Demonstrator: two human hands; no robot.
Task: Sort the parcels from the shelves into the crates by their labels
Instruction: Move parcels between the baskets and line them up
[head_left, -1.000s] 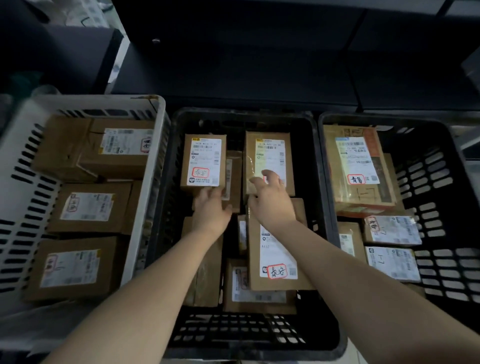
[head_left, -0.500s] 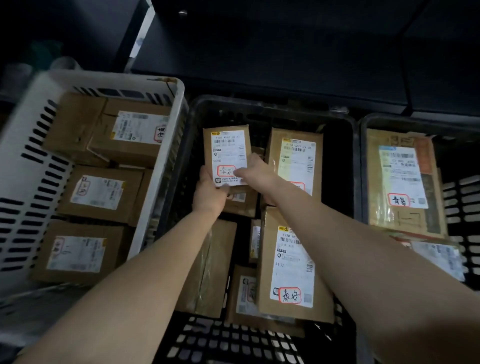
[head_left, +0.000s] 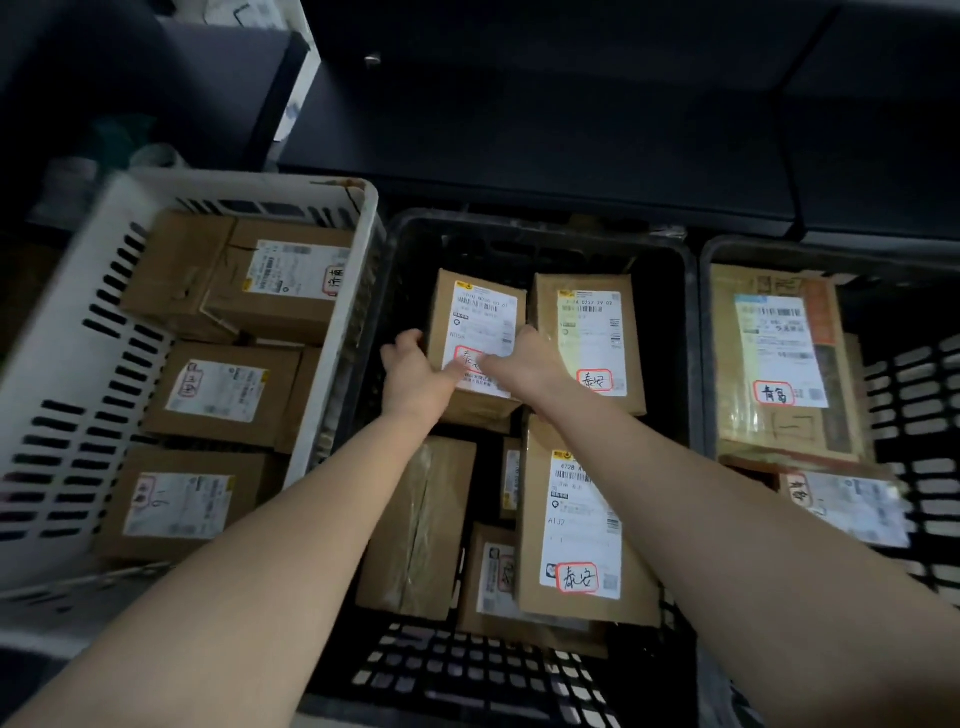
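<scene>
A small brown parcel (head_left: 480, 322) with a white label and a red-circled mark sits at the back of the middle black crate (head_left: 535, 234). My left hand (head_left: 415, 376) grips its left near corner. My right hand (head_left: 524, 364) holds its right near edge, fingers over the label. Beside it on the right stands another labelled parcel (head_left: 589, 338). A long parcel (head_left: 582, 525) lies under my right forearm, and several more boxes fill the crate's front.
A white crate (head_left: 358, 249) on the left holds several brown labelled boxes. A black crate (head_left: 914, 374) on the right holds a large taped parcel (head_left: 779, 358) and flat packets. Dark shelving runs behind the crates.
My right hand moved from the right-hand parcel onto the small parcel, so both hands now hold it. The camera has shifted a little, so the crates sit lower and further right in view.
</scene>
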